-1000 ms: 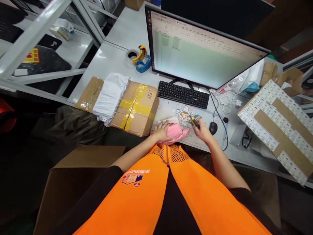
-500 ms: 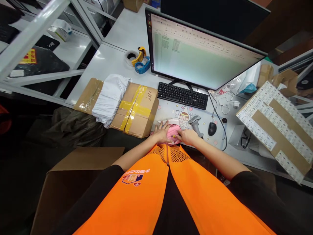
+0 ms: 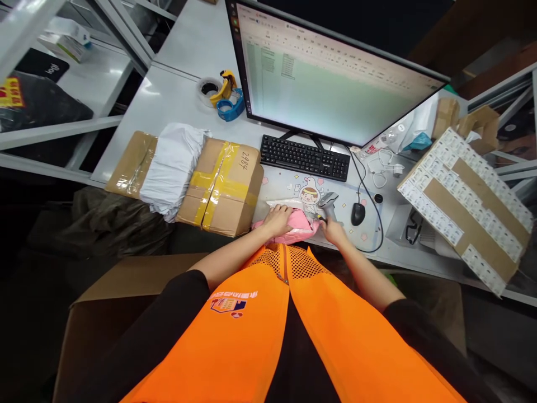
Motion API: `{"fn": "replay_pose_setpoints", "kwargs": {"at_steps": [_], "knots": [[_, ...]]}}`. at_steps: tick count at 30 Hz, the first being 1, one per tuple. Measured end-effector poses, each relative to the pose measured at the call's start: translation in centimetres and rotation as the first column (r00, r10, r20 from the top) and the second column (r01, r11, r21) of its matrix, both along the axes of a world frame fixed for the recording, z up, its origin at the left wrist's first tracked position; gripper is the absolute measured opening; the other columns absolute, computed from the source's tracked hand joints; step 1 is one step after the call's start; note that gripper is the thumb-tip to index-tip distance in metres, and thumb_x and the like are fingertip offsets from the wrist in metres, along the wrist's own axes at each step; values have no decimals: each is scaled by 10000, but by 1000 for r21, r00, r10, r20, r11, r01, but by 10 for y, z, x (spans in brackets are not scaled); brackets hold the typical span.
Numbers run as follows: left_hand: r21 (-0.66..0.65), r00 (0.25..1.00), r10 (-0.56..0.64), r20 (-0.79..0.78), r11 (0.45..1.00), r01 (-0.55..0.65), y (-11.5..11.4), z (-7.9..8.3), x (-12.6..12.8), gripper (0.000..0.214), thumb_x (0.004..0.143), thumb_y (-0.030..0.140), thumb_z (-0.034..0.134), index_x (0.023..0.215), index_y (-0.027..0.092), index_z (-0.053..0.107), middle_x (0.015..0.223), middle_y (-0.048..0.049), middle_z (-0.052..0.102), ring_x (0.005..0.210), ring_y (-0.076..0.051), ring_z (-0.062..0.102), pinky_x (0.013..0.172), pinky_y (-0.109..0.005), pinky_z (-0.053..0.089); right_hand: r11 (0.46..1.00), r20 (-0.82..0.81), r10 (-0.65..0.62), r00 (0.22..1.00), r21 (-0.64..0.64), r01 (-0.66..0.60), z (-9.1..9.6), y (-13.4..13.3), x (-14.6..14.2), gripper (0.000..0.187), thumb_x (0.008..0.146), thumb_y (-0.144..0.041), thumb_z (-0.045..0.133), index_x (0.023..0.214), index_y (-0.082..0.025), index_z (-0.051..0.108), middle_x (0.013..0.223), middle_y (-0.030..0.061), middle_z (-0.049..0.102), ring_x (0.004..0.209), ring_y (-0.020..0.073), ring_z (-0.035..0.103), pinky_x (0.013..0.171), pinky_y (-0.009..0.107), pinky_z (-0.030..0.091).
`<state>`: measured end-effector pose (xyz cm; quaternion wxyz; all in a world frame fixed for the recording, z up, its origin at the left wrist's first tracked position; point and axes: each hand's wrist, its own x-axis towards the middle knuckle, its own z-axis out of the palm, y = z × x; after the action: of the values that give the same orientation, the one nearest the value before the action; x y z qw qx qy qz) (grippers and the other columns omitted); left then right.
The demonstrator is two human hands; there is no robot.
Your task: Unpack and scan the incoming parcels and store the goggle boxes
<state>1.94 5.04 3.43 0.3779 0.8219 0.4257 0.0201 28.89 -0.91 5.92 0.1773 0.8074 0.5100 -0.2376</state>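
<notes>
A pink soft package [image 3: 301, 225] in a clear bag lies at the desk's front edge on a cartoon desk mat [image 3: 310, 193]. My left hand [image 3: 279, 217] rests flat on the package's left part, fingers stretched out. My right hand [image 3: 333, 230] is at the package's right end with fingers curled. A small yellow tool tip shows at its fingertips. It sits just below the handle of a grey barcode scanner [image 3: 328, 201] lying on the mat.
A taped cardboard box [image 3: 222, 187] with a white bag [image 3: 170, 168] on it lies left. Keyboard [image 3: 304, 158], monitor [image 3: 331, 84], mouse [image 3: 357, 213] and tape rolls [image 3: 220, 95] are behind. A label-covered box [image 3: 465, 204] leans at right. An open carton [image 3: 121, 291] stands below left.
My right hand came from beside the scanner onto the pink package, then drew back to its right end. My left hand stayed on the package. The view shifted slightly.
</notes>
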Motion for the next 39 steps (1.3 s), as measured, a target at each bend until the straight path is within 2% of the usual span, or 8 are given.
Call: {"fn": "replay_pose_setpoints", "kwargs": {"at_steps": [6,11,15,21,25,32,36,39], "knots": [[-16,998,50,39,999,-50,3,-3,4,705,950,273,694,1625,192,509,1527,-169,631,1423,-348,556,1207,-436,424,937,-140,-162,977,290,197,-39,-4,-25,481,1022,-252,474,1453,-77,598,1342,267,680,1261,372,652,1109,507,487],[-9,995,77,56,997,-77,4,-11,6,610,989,288,666,1581,178,568,1422,-170,676,1376,-347,582,1186,-435,453,793,-241,183,953,610,2,-19,-10,-34,428,993,-212,424,1319,-154,695,1301,189,684,1287,325,588,1150,470,457],[3,989,110,95,994,-111,3,-18,6,494,1039,254,588,1524,170,623,1351,-167,698,1336,-329,603,1171,-423,469,779,-225,509,831,530,-334,-6,-17,-67,362,1000,-221,507,1283,-192,731,1262,157,673,1223,318,577,1100,448,467],[-158,938,345,42,929,-335,1,-21,12,335,1084,283,520,1271,176,776,1330,-177,743,1314,-333,660,1152,-401,472,818,-98,506,857,369,-441,-10,-13,-92,199,1021,-274,581,1106,-186,739,1145,157,716,1116,326,565,1042,446,413],[-236,872,483,-82,840,-488,17,-30,14,428,1124,356,438,1259,155,792,1278,-220,780,1199,-338,742,1006,-391,532,778,-182,587,789,396,-487,-15,-29,-80,275,1077,-338,554,874,-220,697,936,93,727,987,272,577,1008,413,377],[-390,788,556,-265,686,-615,51,-57,20,379,1033,397,617,1115,82,811,1131,-267,810,1000,-327,808,709,-317,524,761,-217,575,789,495,-418,-23,-60,-67,355,1099,-389,536,815,-224,671,918,74,703,990,250,604,1013,402,402],[-393,795,539,-280,691,-607,60,-54,25,326,1002,319,642,1094,46,794,1127,-292,799,1000,-348,800,736,-343,535,780,-282,526,803,536,-323,-25,-60,-69,373,1095,-377,500,817,-224,697,944,87,702,991,255,618,982,413,458],[-378,827,503,-251,735,-562,60,-44,24,309,970,267,642,1112,29,779,1160,-342,775,1077,-403,785,833,-395,564,772,-319,428,846,616,-158,-29,-65,-71,368,1069,-420,501,839,-223,709,1217,151,715,1188,304,619,1106,487,461]]}}
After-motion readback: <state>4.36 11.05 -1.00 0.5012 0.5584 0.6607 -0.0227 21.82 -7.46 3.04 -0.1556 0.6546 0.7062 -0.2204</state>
